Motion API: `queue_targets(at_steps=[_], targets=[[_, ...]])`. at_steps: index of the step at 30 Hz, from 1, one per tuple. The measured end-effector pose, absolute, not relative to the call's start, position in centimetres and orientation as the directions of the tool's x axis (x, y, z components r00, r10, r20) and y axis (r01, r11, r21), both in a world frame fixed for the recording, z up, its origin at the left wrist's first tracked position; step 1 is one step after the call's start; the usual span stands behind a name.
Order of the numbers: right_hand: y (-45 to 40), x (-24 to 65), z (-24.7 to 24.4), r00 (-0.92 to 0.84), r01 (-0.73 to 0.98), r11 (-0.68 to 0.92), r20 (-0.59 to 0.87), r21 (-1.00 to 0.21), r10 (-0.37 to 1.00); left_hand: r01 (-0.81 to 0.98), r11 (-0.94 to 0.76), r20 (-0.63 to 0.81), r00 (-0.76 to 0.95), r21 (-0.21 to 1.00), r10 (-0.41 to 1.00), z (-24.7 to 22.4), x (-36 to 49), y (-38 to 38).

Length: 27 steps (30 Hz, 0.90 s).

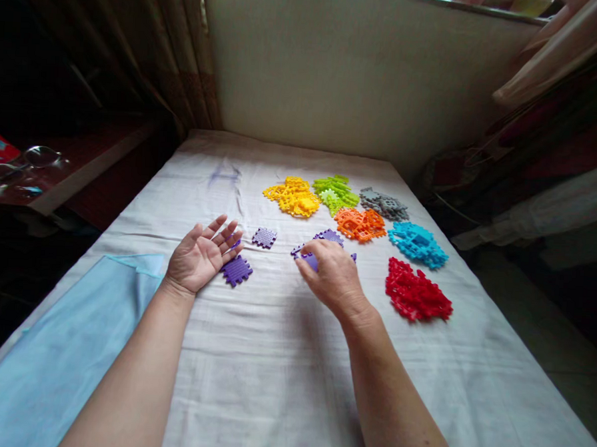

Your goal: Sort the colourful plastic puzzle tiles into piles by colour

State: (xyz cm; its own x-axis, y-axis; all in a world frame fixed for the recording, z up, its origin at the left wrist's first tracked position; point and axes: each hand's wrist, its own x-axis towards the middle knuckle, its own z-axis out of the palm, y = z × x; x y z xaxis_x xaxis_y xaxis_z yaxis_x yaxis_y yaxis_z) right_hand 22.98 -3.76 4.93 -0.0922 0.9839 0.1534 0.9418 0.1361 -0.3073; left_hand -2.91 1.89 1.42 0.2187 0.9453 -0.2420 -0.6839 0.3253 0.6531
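Note:
Palm up, my left hand [203, 253] has its fingers spread and holds nothing. Just beyond its fingertips lies a purple square piece [236, 271] with notched edges, and part of another purple piece shows behind the fingers. A separate purple piece [264, 238] rests flat between my hands. My right hand [330, 272] is over a few purple pieces [328, 236], its thumb and forefinger curved and a little apart at a purple piece under them. Whether those fingers touch or grip it is hidden.
Piles of yellow [294, 196], green [336, 193], grey [383, 204], orange [361, 225], blue [418, 244] and red pieces [417, 293] lie on the white cloth [260, 381]. Light blue fabric [72, 345] covers the left side. A wall [336, 72] stands behind.

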Motion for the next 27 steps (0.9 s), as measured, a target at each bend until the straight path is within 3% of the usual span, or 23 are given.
queue_targets(at_steps=[5,16,23,27], targets=[[-5.0,17.6,3.9,-0.259,0.91,0.25,0.018,-0.332,0.966,-0.663,0.35,-0.215,0.279,0.662,0.936,1.2,-3.1,1.8],[-5.2,14.1,0.9,-0.299,0.881,0.328,0.138,-0.342,0.944,-0.659,0.371,-0.191,0.331,0.655,0.924,1.3,-3.1,1.5],[-4.9,14.8,1.4,-0.284,0.89,0.314,0.137,-0.33,0.949,-0.771,0.116,-0.225,-0.036,0.626,0.974,1.0,-3.8,2.7],[-4.1,16.9,2.2,-0.185,0.912,0.247,0.209,-0.327,0.96,-0.762,0.0,-0.262,-0.223,0.648,0.939,0.8,-4.0,3.3]])
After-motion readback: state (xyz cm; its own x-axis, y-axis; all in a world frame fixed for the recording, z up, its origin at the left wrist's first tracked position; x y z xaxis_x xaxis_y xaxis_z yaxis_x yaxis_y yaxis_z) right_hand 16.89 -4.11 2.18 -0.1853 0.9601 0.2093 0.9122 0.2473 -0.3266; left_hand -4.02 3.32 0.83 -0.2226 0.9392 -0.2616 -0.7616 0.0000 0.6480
